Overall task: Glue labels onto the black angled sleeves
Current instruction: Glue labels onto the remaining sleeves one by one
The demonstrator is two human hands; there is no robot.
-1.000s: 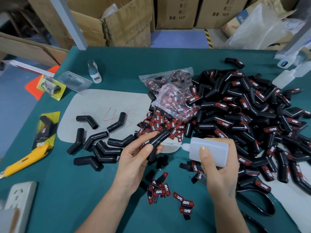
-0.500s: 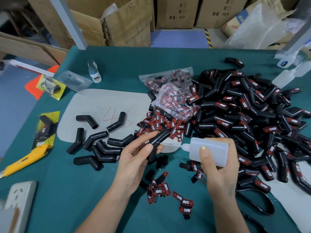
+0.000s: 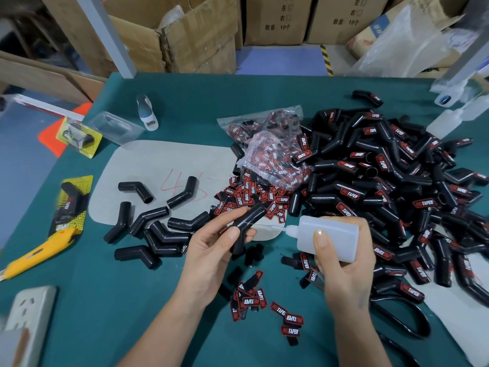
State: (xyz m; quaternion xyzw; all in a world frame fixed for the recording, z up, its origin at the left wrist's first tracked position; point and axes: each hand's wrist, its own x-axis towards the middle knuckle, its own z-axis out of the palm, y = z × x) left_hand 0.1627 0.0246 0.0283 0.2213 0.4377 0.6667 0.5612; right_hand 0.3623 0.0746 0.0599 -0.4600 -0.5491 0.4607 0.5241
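At centre frame, just below the middle, my left hand (image 3: 211,250) pinches one black angled sleeve (image 3: 247,225) between thumb and fingers, upper leg tilted up and right so its bare flank faces the nozzle. My right hand (image 3: 344,263) is curled round the white glue bottle (image 3: 328,238), held sideways, its fine tip pointing left at the sleeve; I cannot tell whether it touches. Judgement: glue goes on first, label after. Loose red-and-black labels (image 3: 248,194) lie heaped just beyond the sleeve, a smaller scatter (image 3: 251,298) below my hands, near for the next pick. Unlabelled sleeves (image 3: 156,229) sit left of centre on the grey sheet (image 3: 164,160); the labelled pile (image 3: 383,186) fills the right. The torn label bag (image 3: 270,149) overlaps that pile. Yellow utility knife (image 3: 39,250) at lower left, well apart. Nothing blocks the nozzle's path.
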